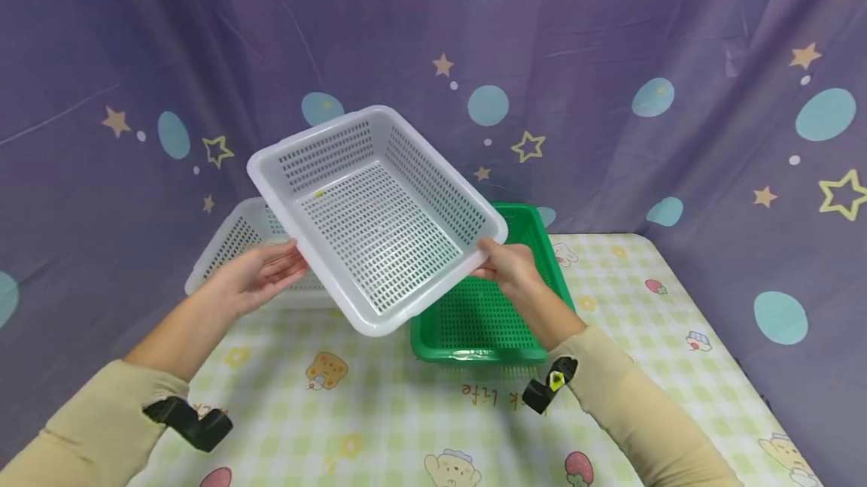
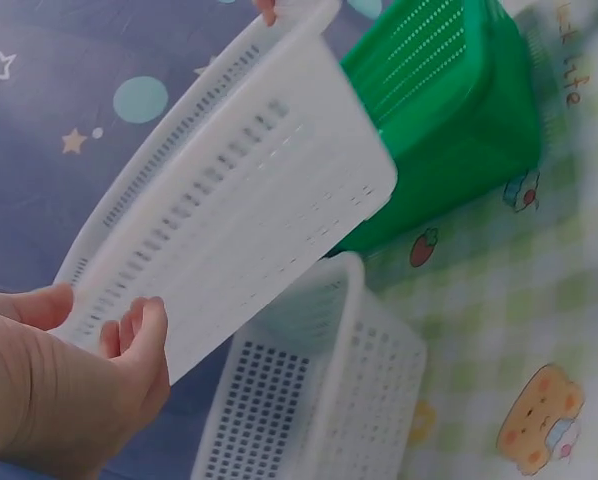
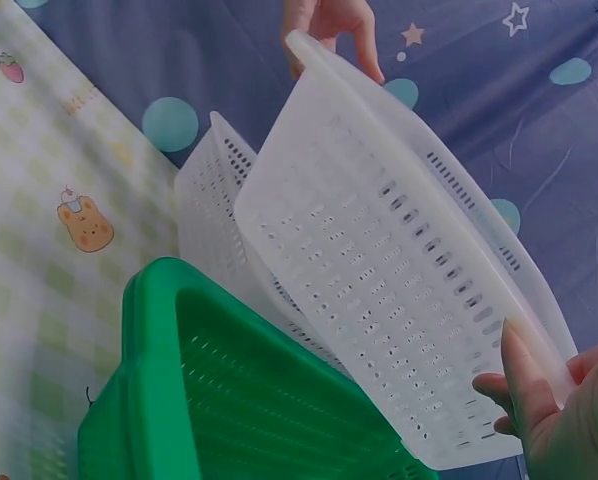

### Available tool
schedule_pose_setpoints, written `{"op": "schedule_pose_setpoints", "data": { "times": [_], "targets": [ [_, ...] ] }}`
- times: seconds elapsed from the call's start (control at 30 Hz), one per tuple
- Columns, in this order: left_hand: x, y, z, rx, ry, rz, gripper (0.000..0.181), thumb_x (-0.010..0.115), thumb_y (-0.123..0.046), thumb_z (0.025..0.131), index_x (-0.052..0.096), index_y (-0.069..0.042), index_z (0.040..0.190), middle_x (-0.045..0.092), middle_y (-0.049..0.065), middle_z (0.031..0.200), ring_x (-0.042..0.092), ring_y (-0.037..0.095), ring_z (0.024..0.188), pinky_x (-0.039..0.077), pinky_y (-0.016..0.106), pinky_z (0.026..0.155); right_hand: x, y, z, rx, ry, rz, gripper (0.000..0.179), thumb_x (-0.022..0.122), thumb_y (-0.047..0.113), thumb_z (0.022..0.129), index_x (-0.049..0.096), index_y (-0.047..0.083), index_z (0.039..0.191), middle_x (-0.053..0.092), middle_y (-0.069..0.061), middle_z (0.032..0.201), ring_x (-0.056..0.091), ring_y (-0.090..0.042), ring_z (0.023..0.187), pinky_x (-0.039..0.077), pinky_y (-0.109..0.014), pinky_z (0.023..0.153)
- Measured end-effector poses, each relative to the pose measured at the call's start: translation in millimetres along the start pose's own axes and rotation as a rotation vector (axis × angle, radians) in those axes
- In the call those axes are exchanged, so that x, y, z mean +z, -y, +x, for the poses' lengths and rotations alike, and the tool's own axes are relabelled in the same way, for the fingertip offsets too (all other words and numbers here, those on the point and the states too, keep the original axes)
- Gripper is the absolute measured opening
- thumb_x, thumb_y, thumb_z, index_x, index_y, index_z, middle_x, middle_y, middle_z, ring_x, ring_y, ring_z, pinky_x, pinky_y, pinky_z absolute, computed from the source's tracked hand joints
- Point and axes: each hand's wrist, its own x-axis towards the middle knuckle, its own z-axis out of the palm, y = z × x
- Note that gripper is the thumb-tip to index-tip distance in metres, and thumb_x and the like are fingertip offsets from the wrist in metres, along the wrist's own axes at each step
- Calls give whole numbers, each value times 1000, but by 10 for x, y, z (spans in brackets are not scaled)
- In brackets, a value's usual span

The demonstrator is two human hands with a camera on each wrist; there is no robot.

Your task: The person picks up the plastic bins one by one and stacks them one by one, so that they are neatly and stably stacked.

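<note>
A white perforated plastic basket (image 1: 379, 201) is held up in the air, tilted, with its opening toward the head camera. At its lower right corner my right hand (image 1: 509, 265) pinches the rim, fingers against the outer wall in the right wrist view. My left hand (image 1: 260, 276) is at the left rim with fingers loosely extended; in the left wrist view its fingertips (image 2: 151, 315) show beside the outer wall. A second white basket (image 1: 220, 242) stands on the table behind the left hand. Below the right hand is a green basket (image 1: 481, 355), partly hidden by the raised one.
A green-and-white checked cloth (image 1: 379, 404) with cartoon prints covers the table. Right behind the baskets hangs a purple curtain (image 1: 576, 43) with stars and blue ovals. Each sleeve carries a black wrist device (image 1: 193, 424).
</note>
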Motion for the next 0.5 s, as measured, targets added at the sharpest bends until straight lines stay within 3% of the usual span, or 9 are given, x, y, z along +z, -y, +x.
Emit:
{"op": "schedule_pose_setpoints", "data": {
  "times": [0.13, 0.3, 0.5],
  "targets": [
    [35, 65, 17, 16, 12, -41, 14, 57, -9, 95, 68, -11, 88, 70, 3, 92, 69, 13, 89, 59, 23, 85, -2, -36, -11, 1, -3, 8, 41, 53, 9, 93, 50, -12, 129, 60, -33, 122, 68, -9, 53, 61, -23, 60],
    [85, 100, 57, 50, 32, -4, 14, 58, -7, 94, 69, -11, 86, 72, 2, 89, 70, 10, 85, 59, 20, 81, 7, -68, -28, -1, -11, 24, 41, 53, 9, 94, 50, -12, 129, 59, -34, 122, 69, -9, 53, 61, -23, 59],
    [157, 111, 99, 62, -33, 27, 13, 63, -6, 91, 69, -13, 81, 73, 2, 83, 71, 9, 79, 59, 18, 79, 21, -101, -24, 24, -18, 60, 41, 53, 11, 96, 49, -10, 130, 59, -33, 124, 70, -10, 55, 61, -25, 62]
  ]
}}
